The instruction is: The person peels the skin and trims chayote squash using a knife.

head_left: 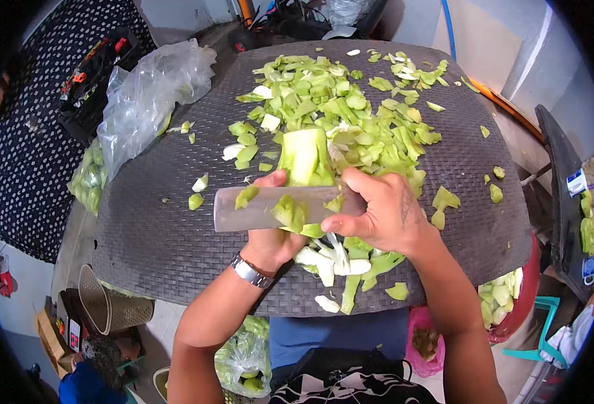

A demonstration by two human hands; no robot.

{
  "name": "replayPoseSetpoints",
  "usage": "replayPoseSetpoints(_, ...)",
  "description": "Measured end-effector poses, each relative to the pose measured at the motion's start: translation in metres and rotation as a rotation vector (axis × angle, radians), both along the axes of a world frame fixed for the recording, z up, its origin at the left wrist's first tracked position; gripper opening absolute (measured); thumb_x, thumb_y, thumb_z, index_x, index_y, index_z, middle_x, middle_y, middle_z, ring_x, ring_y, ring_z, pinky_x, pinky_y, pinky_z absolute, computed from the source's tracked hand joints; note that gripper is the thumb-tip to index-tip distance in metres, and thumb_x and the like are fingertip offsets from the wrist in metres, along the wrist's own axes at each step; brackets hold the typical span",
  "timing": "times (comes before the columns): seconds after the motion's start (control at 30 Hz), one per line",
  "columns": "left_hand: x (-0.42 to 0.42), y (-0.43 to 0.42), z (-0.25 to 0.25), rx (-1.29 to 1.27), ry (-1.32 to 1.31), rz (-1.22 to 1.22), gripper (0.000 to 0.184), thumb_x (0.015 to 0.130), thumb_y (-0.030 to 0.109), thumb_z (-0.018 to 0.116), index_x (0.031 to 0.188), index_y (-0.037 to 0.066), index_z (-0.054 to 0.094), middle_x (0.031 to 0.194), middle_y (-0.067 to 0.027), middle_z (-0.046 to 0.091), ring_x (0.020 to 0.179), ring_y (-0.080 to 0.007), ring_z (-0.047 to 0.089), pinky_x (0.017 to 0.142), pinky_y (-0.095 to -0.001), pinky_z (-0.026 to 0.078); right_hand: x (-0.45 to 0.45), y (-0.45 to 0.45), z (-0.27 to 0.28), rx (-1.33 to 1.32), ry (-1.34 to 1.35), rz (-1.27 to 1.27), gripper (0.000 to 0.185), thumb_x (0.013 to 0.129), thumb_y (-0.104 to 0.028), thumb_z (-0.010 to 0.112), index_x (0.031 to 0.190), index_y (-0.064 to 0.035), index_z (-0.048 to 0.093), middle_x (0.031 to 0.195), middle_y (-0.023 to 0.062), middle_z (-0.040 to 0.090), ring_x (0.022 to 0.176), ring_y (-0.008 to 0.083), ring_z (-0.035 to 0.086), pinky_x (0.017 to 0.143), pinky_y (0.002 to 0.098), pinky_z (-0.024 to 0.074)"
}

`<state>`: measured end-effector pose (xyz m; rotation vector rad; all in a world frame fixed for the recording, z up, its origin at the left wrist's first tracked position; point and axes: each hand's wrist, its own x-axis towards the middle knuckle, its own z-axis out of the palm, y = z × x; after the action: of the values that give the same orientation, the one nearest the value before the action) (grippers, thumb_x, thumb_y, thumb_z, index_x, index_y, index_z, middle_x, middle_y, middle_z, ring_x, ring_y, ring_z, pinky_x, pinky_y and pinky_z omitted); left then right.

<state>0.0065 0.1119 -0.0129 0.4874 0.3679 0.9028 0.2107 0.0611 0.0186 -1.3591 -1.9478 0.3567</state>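
A wide cleaver (263, 207) lies across the middle, with green scraps stuck to its blade. My right hand (386, 212) is closed round the cleaver at its right end. Behind and under the blade, my left hand (270, 236), with a watch at the wrist, holds a pale green vegetable piece (305, 156); the blade hides part of its fingers. Beyond them spreads a large heap of chopped green pieces (317, 91). White and green trimmings (337, 262) lie below the hands, near the table's front edge.
The dark woven table (155, 229) fills the centre. Plastic bags (148, 101) hang at its left edge. A beige basket (111, 306), a bag of green vegetables (246, 360) and a pink bag (426, 343) are below the table. A red tub (529, 296) holds pieces at the right.
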Motion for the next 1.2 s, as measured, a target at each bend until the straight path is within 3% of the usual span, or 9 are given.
replayPoseSetpoints(0.17,-0.001,-0.004,-0.014,-0.064,0.080,-0.002,0.075,0.095,0.060,0.052,0.146,0.004,0.052,0.137,-0.0189,0.062,0.117,-0.0368,0.065,0.091,-0.0550,0.057,0.017,0.007,-0.004,0.135,-0.071,-0.043,0.074,0.079,-0.075,0.075,0.086,-0.0041,0.058,0.055,0.0084,0.049,0.049,0.0260,0.057,0.051,0.0385,0.0461)
replayPoseSetpoints(0.27,-0.003,-0.006,0.003,0.040,-0.089,-0.161,0.074,0.094,0.062,0.053,0.144,0.009,0.053,0.130,-0.0179,0.063,0.109,-0.0381,0.066,0.075,-0.0564,0.059,0.036,0.011,0.000,0.140,-0.118,-0.133,0.070,0.080,-0.071,0.076,0.084,-0.0043,0.058,0.057,0.0101,0.054,0.053,0.0291,0.061,0.053,0.0392,0.0483)
replayPoseSetpoints(0.37,-0.002,0.002,0.004,-0.007,-0.226,-0.218,0.072,0.097,0.059,0.051,0.146,0.006,0.051,0.132,-0.0195,0.062,0.104,-0.0415,0.068,0.074,-0.0568,0.062,0.063,0.019,0.003,0.069,-0.192,-0.269,0.067,0.079,-0.072,0.076,0.079,-0.0065,0.061,0.062,0.0128,0.064,0.060,0.0336,0.068,0.059,0.0432,0.0543)
replayPoseSetpoints(0.7,0.007,-0.007,0.005,-0.073,-0.151,-0.268,0.071,0.095,0.054,0.054,0.146,0.005,0.050,0.127,-0.0214,0.065,0.104,-0.0427,0.068,0.076,-0.0605,0.062,0.038,0.013,0.010,0.030,-0.188,-0.267,0.067,0.078,-0.074,0.075,0.084,-0.0080,0.066,0.065,0.0123,0.065,0.063,0.0342,0.069,0.064,0.0458,0.0554)
replayPoseSetpoints(0.73,0.007,-0.005,-0.001,-0.071,-0.103,-0.256,0.074,0.094,0.058,0.053,0.148,0.008,0.049,0.133,-0.0227,0.061,0.105,-0.0451,0.065,0.074,-0.0622,0.063,0.040,0.011,0.012,0.018,-0.159,-0.269,0.066,0.081,-0.071,0.074,0.083,-0.0060,0.067,0.066,0.0148,0.066,0.063,0.0345,0.068,0.065,0.0462,0.0542)
replayPoseSetpoints(0.87,0.003,0.000,0.003,-0.113,-0.163,-0.294,0.072,0.097,0.058,0.051,0.150,0.009,0.049,0.133,-0.0220,0.061,0.103,-0.0431,0.067,0.074,-0.0600,0.062,0.077,0.019,0.015,-0.304,-0.125,-0.469,0.066,0.091,-0.063,0.070,0.076,0.0007,0.066,0.067,0.0213,0.063,0.063,0.0345,0.064,0.064,0.0437,0.0502)
replayPoseSetpoints(0.97,0.004,0.001,0.010,-0.115,-0.115,-0.214,0.071,0.100,0.060,0.049,0.150,0.008,0.050,0.133,-0.0217,0.062,0.103,-0.0419,0.067,0.073,-0.0570,0.061,0.082,0.020,0.012,-0.391,-0.123,-0.509,0.066,0.092,-0.062,0.070,0.073,0.0017,0.065,0.066,0.0213,0.061,0.063,0.0326,0.064,0.064,0.0417,0.0498)
replayPoseSetpoints(1.07,0.005,0.002,0.017,-0.094,0.039,-0.073,0.064,0.106,0.056,0.046,0.147,0.008,0.052,0.129,-0.0193,0.066,0.107,-0.0384,0.069,0.080,-0.0534,0.059,0.069,0.023,0.003,-0.468,0.159,-0.374,0.069,0.093,-0.062,0.069,0.071,0.0026,0.061,0.063,0.0202,0.060,0.061,0.0317,0.063,0.062,0.0408,0.0492)
replayPoseSetpoints(1.2,0.002,0.008,0.006,-0.054,0.080,0.016,0.058,0.107,0.053,0.048,0.143,0.009,0.057,0.130,-0.0177,0.068,0.117,-0.0321,0.068,0.100,-0.0505,0.055,0.017,-0.001,0.019,-0.232,0.004,-0.190,0.071,0.086,-0.070,0.072,0.077,-0.0009,0.059,0.062,0.0167,0.062,0.059,0.0328,0.066,0.061,0.0426,0.0519)
